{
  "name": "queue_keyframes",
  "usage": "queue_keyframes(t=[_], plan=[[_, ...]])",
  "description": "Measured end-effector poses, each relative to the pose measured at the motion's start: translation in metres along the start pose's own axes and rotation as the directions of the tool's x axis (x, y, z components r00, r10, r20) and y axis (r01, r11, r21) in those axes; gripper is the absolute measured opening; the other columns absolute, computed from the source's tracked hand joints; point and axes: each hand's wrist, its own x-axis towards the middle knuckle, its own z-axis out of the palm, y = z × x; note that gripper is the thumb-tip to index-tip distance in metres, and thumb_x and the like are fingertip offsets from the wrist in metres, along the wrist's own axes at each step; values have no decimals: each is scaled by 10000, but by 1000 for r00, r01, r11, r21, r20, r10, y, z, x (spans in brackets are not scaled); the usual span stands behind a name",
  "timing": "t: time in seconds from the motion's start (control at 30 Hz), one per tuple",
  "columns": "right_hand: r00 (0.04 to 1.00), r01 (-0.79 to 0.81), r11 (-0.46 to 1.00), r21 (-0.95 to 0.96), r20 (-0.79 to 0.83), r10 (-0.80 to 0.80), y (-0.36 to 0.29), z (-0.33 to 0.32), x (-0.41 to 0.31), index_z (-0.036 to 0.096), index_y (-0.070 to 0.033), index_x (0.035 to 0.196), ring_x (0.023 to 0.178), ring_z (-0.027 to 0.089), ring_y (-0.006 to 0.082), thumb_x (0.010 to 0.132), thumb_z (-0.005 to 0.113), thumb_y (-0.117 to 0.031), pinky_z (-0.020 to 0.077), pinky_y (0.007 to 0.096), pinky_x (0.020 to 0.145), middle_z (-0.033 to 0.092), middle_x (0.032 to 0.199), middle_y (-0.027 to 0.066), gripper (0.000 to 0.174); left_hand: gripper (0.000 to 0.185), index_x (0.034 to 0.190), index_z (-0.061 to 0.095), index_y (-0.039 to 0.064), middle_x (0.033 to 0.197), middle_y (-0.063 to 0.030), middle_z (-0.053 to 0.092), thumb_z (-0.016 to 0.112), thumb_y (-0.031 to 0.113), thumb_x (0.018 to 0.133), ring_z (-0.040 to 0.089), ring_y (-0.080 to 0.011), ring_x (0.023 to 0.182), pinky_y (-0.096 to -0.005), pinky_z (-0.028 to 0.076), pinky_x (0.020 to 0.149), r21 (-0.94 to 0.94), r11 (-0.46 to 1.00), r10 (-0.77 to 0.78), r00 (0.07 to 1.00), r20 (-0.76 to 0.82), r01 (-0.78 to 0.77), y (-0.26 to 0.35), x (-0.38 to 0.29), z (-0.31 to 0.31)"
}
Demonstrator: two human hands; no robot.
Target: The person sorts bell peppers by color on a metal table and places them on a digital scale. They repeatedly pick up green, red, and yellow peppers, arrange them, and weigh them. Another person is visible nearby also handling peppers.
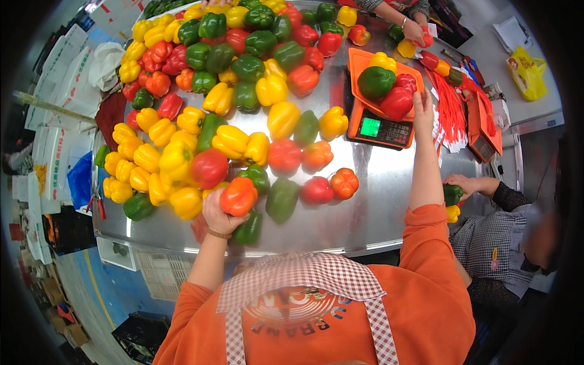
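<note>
My left hand (222,214) is closed around an orange-red bell pepper (238,196) above the near side of the metal table. Green, red and yellow bell peppers lie close about it. My right hand (423,109) is at the right edge of the orange tray (355,68) of a digital scale (381,130), fingers extended beside a red bell pepper (396,103). Whether the fingertips touch that pepper is hard to tell. Also in the tray are a green bell pepper (376,82), a yellow one (383,61) and another red one (405,82). The scale's green display is lit.
A large heap of mixed bell peppers (246,68) covers the table's (356,182) far left. Red net bags with tags (449,109) lie right of the scale, near a second orange scale (484,123). Co-workers' hands (413,32) handle peppers at the far side and the right (463,185).
</note>
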Motion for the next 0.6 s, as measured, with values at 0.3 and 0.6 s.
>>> queue_keyframes(t=[0.3, 0.6], plan=[[815, -435, 869, -235, 306, 491, -13, 12, 89, 511, -79, 1415, 989, 671, 191, 797, 842, -399, 565, 386, 807, 637, 1242, 93, 771, 804, 1075, 669, 78, 977, -109, 665, 734, 761, 657, 625, -362, 880, -463, 489, 786, -6, 1000, -29, 999, -45, 29, 8, 6, 1], [920, -335, 594, 732, 117, 374, -8, -51, 27, 512, -112, 1393, 1220, 582, 233, 947, 660, -397, 465, 468, 1025, 605, 1321, 65, 550, 793, 1077, 676, 71, 1008, -124, 678, 726, 752, 675, 631, -372, 898, -464, 496, 795, -27, 998, -53, 998, -36, 52, 15, 12, -1]])
